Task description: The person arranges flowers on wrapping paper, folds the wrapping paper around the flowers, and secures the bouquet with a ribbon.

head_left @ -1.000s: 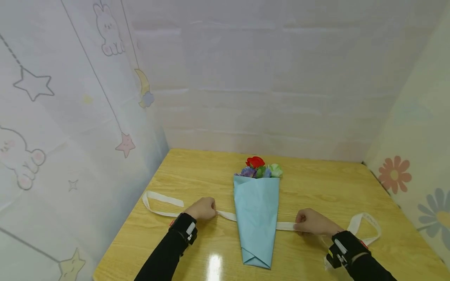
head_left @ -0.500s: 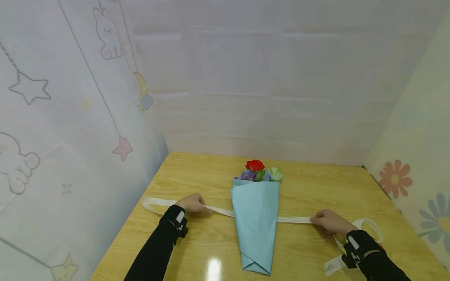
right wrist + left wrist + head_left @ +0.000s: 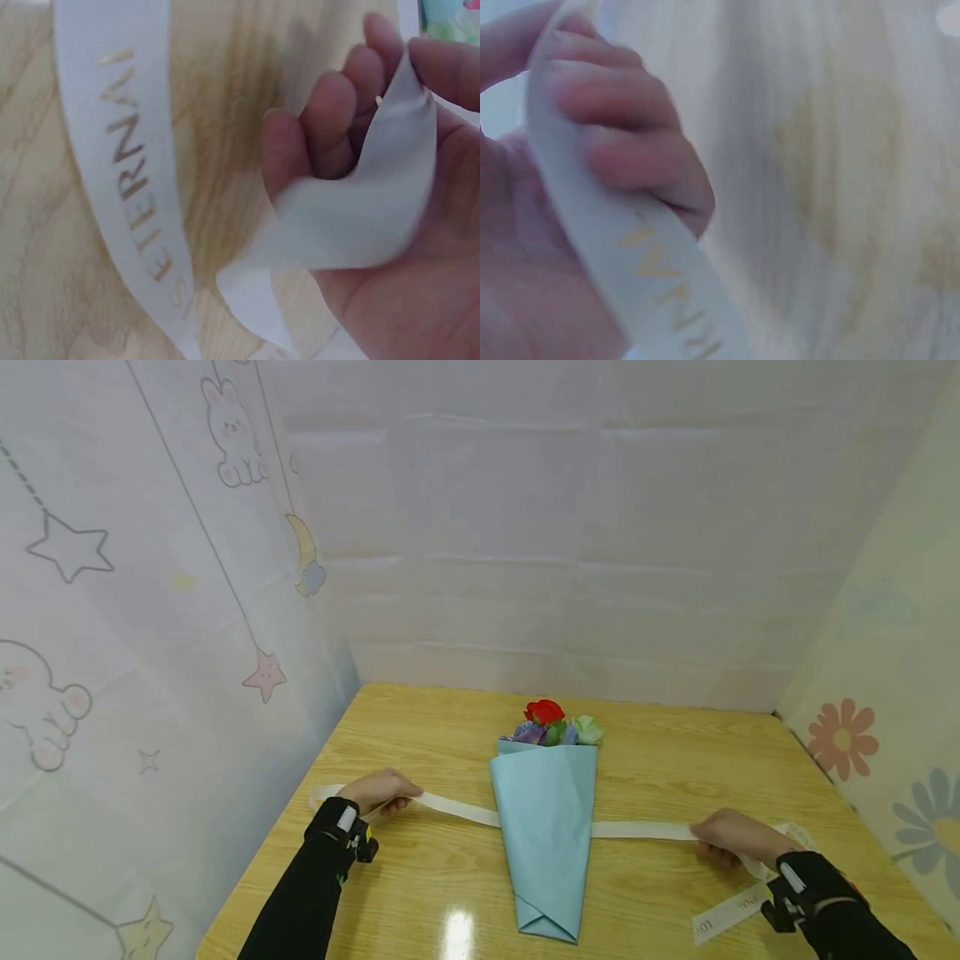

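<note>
A bouquet wrapped in light blue paper (image 3: pixel 546 835) lies on the wooden table, with a red flower (image 3: pixel 544 711) and purple and pale green blooms at its top. A white ribbon (image 3: pixel 641 831) runs beneath it and comes out on both sides. My left hand (image 3: pixel 381 791) pinches the ribbon left of the bouquet; in the left wrist view its curled fingers (image 3: pixel 615 94) lie against the band, which bears gold letters. To the right, my right hand (image 3: pixel 738 835) pinches the other length. In the right wrist view that ribbon (image 3: pixel 337 225) drapes twisted across the palm.
Loose ribbon with printed letters (image 3: pixel 727 914) lies on the table (image 3: pixel 420 893) near the right wrist. Patterned sheets (image 3: pixel 187 610) rise at the left, back and right of the table. A black strap with a camera sits on each wrist.
My hands have moved apart, the left to the left and the right to the right, each drawing out ribbon. Longer straight lengths now show beside the bouquet, which stays nearly in place.
</note>
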A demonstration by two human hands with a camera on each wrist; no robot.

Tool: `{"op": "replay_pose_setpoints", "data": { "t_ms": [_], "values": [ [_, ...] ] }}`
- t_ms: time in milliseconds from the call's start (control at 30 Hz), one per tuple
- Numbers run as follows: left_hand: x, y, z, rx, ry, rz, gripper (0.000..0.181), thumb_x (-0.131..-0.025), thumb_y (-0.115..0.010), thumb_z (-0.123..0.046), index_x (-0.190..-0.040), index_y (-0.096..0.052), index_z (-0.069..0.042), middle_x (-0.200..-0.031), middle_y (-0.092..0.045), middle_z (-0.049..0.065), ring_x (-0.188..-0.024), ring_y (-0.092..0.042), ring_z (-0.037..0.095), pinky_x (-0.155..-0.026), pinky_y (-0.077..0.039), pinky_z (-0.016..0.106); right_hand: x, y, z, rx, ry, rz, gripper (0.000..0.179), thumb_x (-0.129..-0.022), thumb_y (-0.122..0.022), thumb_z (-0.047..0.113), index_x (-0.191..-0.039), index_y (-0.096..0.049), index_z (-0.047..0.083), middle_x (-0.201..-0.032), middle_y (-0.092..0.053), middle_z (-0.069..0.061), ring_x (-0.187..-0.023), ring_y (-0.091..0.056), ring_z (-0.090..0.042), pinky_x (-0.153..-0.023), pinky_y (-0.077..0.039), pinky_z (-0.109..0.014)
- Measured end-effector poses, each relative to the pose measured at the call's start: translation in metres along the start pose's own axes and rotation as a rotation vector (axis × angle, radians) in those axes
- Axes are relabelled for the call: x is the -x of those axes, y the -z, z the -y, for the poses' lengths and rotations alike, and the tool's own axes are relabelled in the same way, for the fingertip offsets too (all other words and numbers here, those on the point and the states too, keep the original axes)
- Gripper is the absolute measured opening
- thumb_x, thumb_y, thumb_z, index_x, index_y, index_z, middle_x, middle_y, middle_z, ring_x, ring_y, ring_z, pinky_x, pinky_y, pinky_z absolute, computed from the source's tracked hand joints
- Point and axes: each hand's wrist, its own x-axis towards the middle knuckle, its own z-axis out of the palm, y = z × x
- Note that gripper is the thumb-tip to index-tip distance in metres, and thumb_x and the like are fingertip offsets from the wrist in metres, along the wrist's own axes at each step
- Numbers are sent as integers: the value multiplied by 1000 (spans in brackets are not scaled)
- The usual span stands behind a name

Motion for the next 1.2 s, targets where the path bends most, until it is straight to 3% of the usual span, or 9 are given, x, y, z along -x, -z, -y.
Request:
{"op": "replay_pose_setpoints", "data": {
  "t_ms": [133,300,533,667,733,833,933,1033,1200],
  "values": [
    [-5,0,-18,128,-78,46,42,-104,-59,-27,-67,-47,-13,-62,-40,0,-51,-31,15,-56,-32,29,0,5,18,-159,73,71,43,-112,-41,29,-77,-56,6,-65,-43,-1,-55,-30,-18,-56,-33,-42],
    [-20,-17,-64,220,-219,112,33,-107,-54,-23,-78,-52,-8,-68,-40,4,-60,-32,18,-65,-31,36,-9,7,56,-344,219,125,38,-113,-38,27,-83,-56,11,-70,-51,0,-60,-35,-23,-63,-34,-49],
    [-39,-57,-129,219,-386,183,33,-108,-51,-15,-81,-48,4,-75,-44,12,-72,-40,29,-74,-36,38,-23,-6,114,-336,398,102,34,-113,-40,22,-108,-62,-4,-89,-61,-7,-73,-58,-17,-71,-54,-38],
    [-41,-70,-146,245,-374,207,22,-106,-55,-16,-111,-61,5,-92,-62,12,-90,-59,32,-87,-49,39,-29,-16,135,-381,478,178,33,-111,-41,13,-116,-57,-16,-97,-66,-14,-82,-66,-22,-76,-58,-34],
    [-40,-73,-148,264,-362,226,32,-105,-56,-12,-133,-57,3,-107,-67,16,-102,-64,37,-94,-52,42,-29,-19,142,-389,503,215,32,-110,-42,9,-119,-54,-19,-101,-67,-19,-86,-69,-26,-76,-59,-34],
    [-37,-73,-150,261,-371,252,48,-102,-59,-6,-148,-46,0,-121,-65,21,-109,-66,39,-96,-54,44,-27,-21,148,-345,525,205,28,-109,-45,7,-122,-57,-14,-105,-69,-19,-88,-70,-29,-78,-59,-37],
    [-36,-74,-151,229,-406,212,41,-101,-62,-4,-140,-55,3,-116,-66,15,-101,-67,28,-91,-55,39,-23,-21,154,-266,555,138,23,-107,-48,7,-119,-63,-6,-101,-69,-11,-85,-67,-27,-80,-57,-40],
    [-37,-78,-154,202,-440,86,25,-102,-63,-8,-123,-66,5,-107,-65,9,-93,-61,21,-86,-52,33,-21,-22,159,-237,606,81,20,-107,-48,6,-114,-65,-3,-98,-67,-6,-83,-63,-25,-84,-54,-41],
    [-41,-89,-161,143,-441,-120,28,-102,-64,-19,-123,-70,-2,-121,-65,5,-110,-59,18,-94,-48,33,-21,-27,167,-257,676,43,23,-108,-46,5,-113,-59,-13,-99,-66,-8,-88,-61,-27,-92,-52,-38]
  ]
}}
